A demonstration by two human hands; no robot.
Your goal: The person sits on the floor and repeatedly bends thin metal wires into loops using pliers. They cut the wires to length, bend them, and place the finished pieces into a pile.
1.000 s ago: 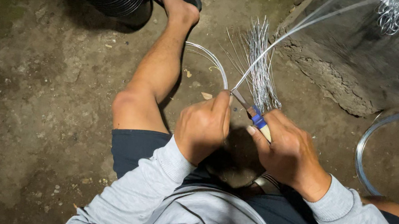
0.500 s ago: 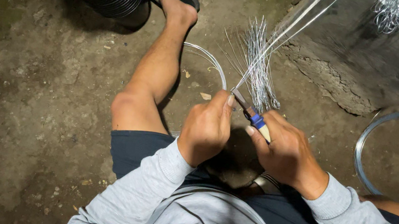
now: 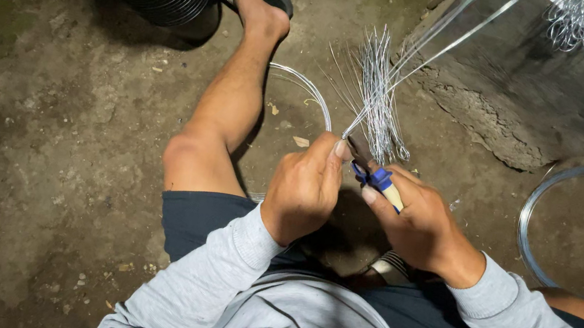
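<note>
left hand [image 3: 304,189] is pinching a long wire [image 3: 432,50], its axis running up-right away from the pliers [image 3: 375,173]. right hand [image 3: 418,225], just right of the pliers' head, is closing around the pliers' handles.

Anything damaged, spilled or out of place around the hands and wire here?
Nothing stands out. The left hand pinches a wire while the right hand holds blue-handled pliers to it. Cut wires fan out on the dirt floor, untidy but undamaged; a wire coil lies flat at right.
</note>
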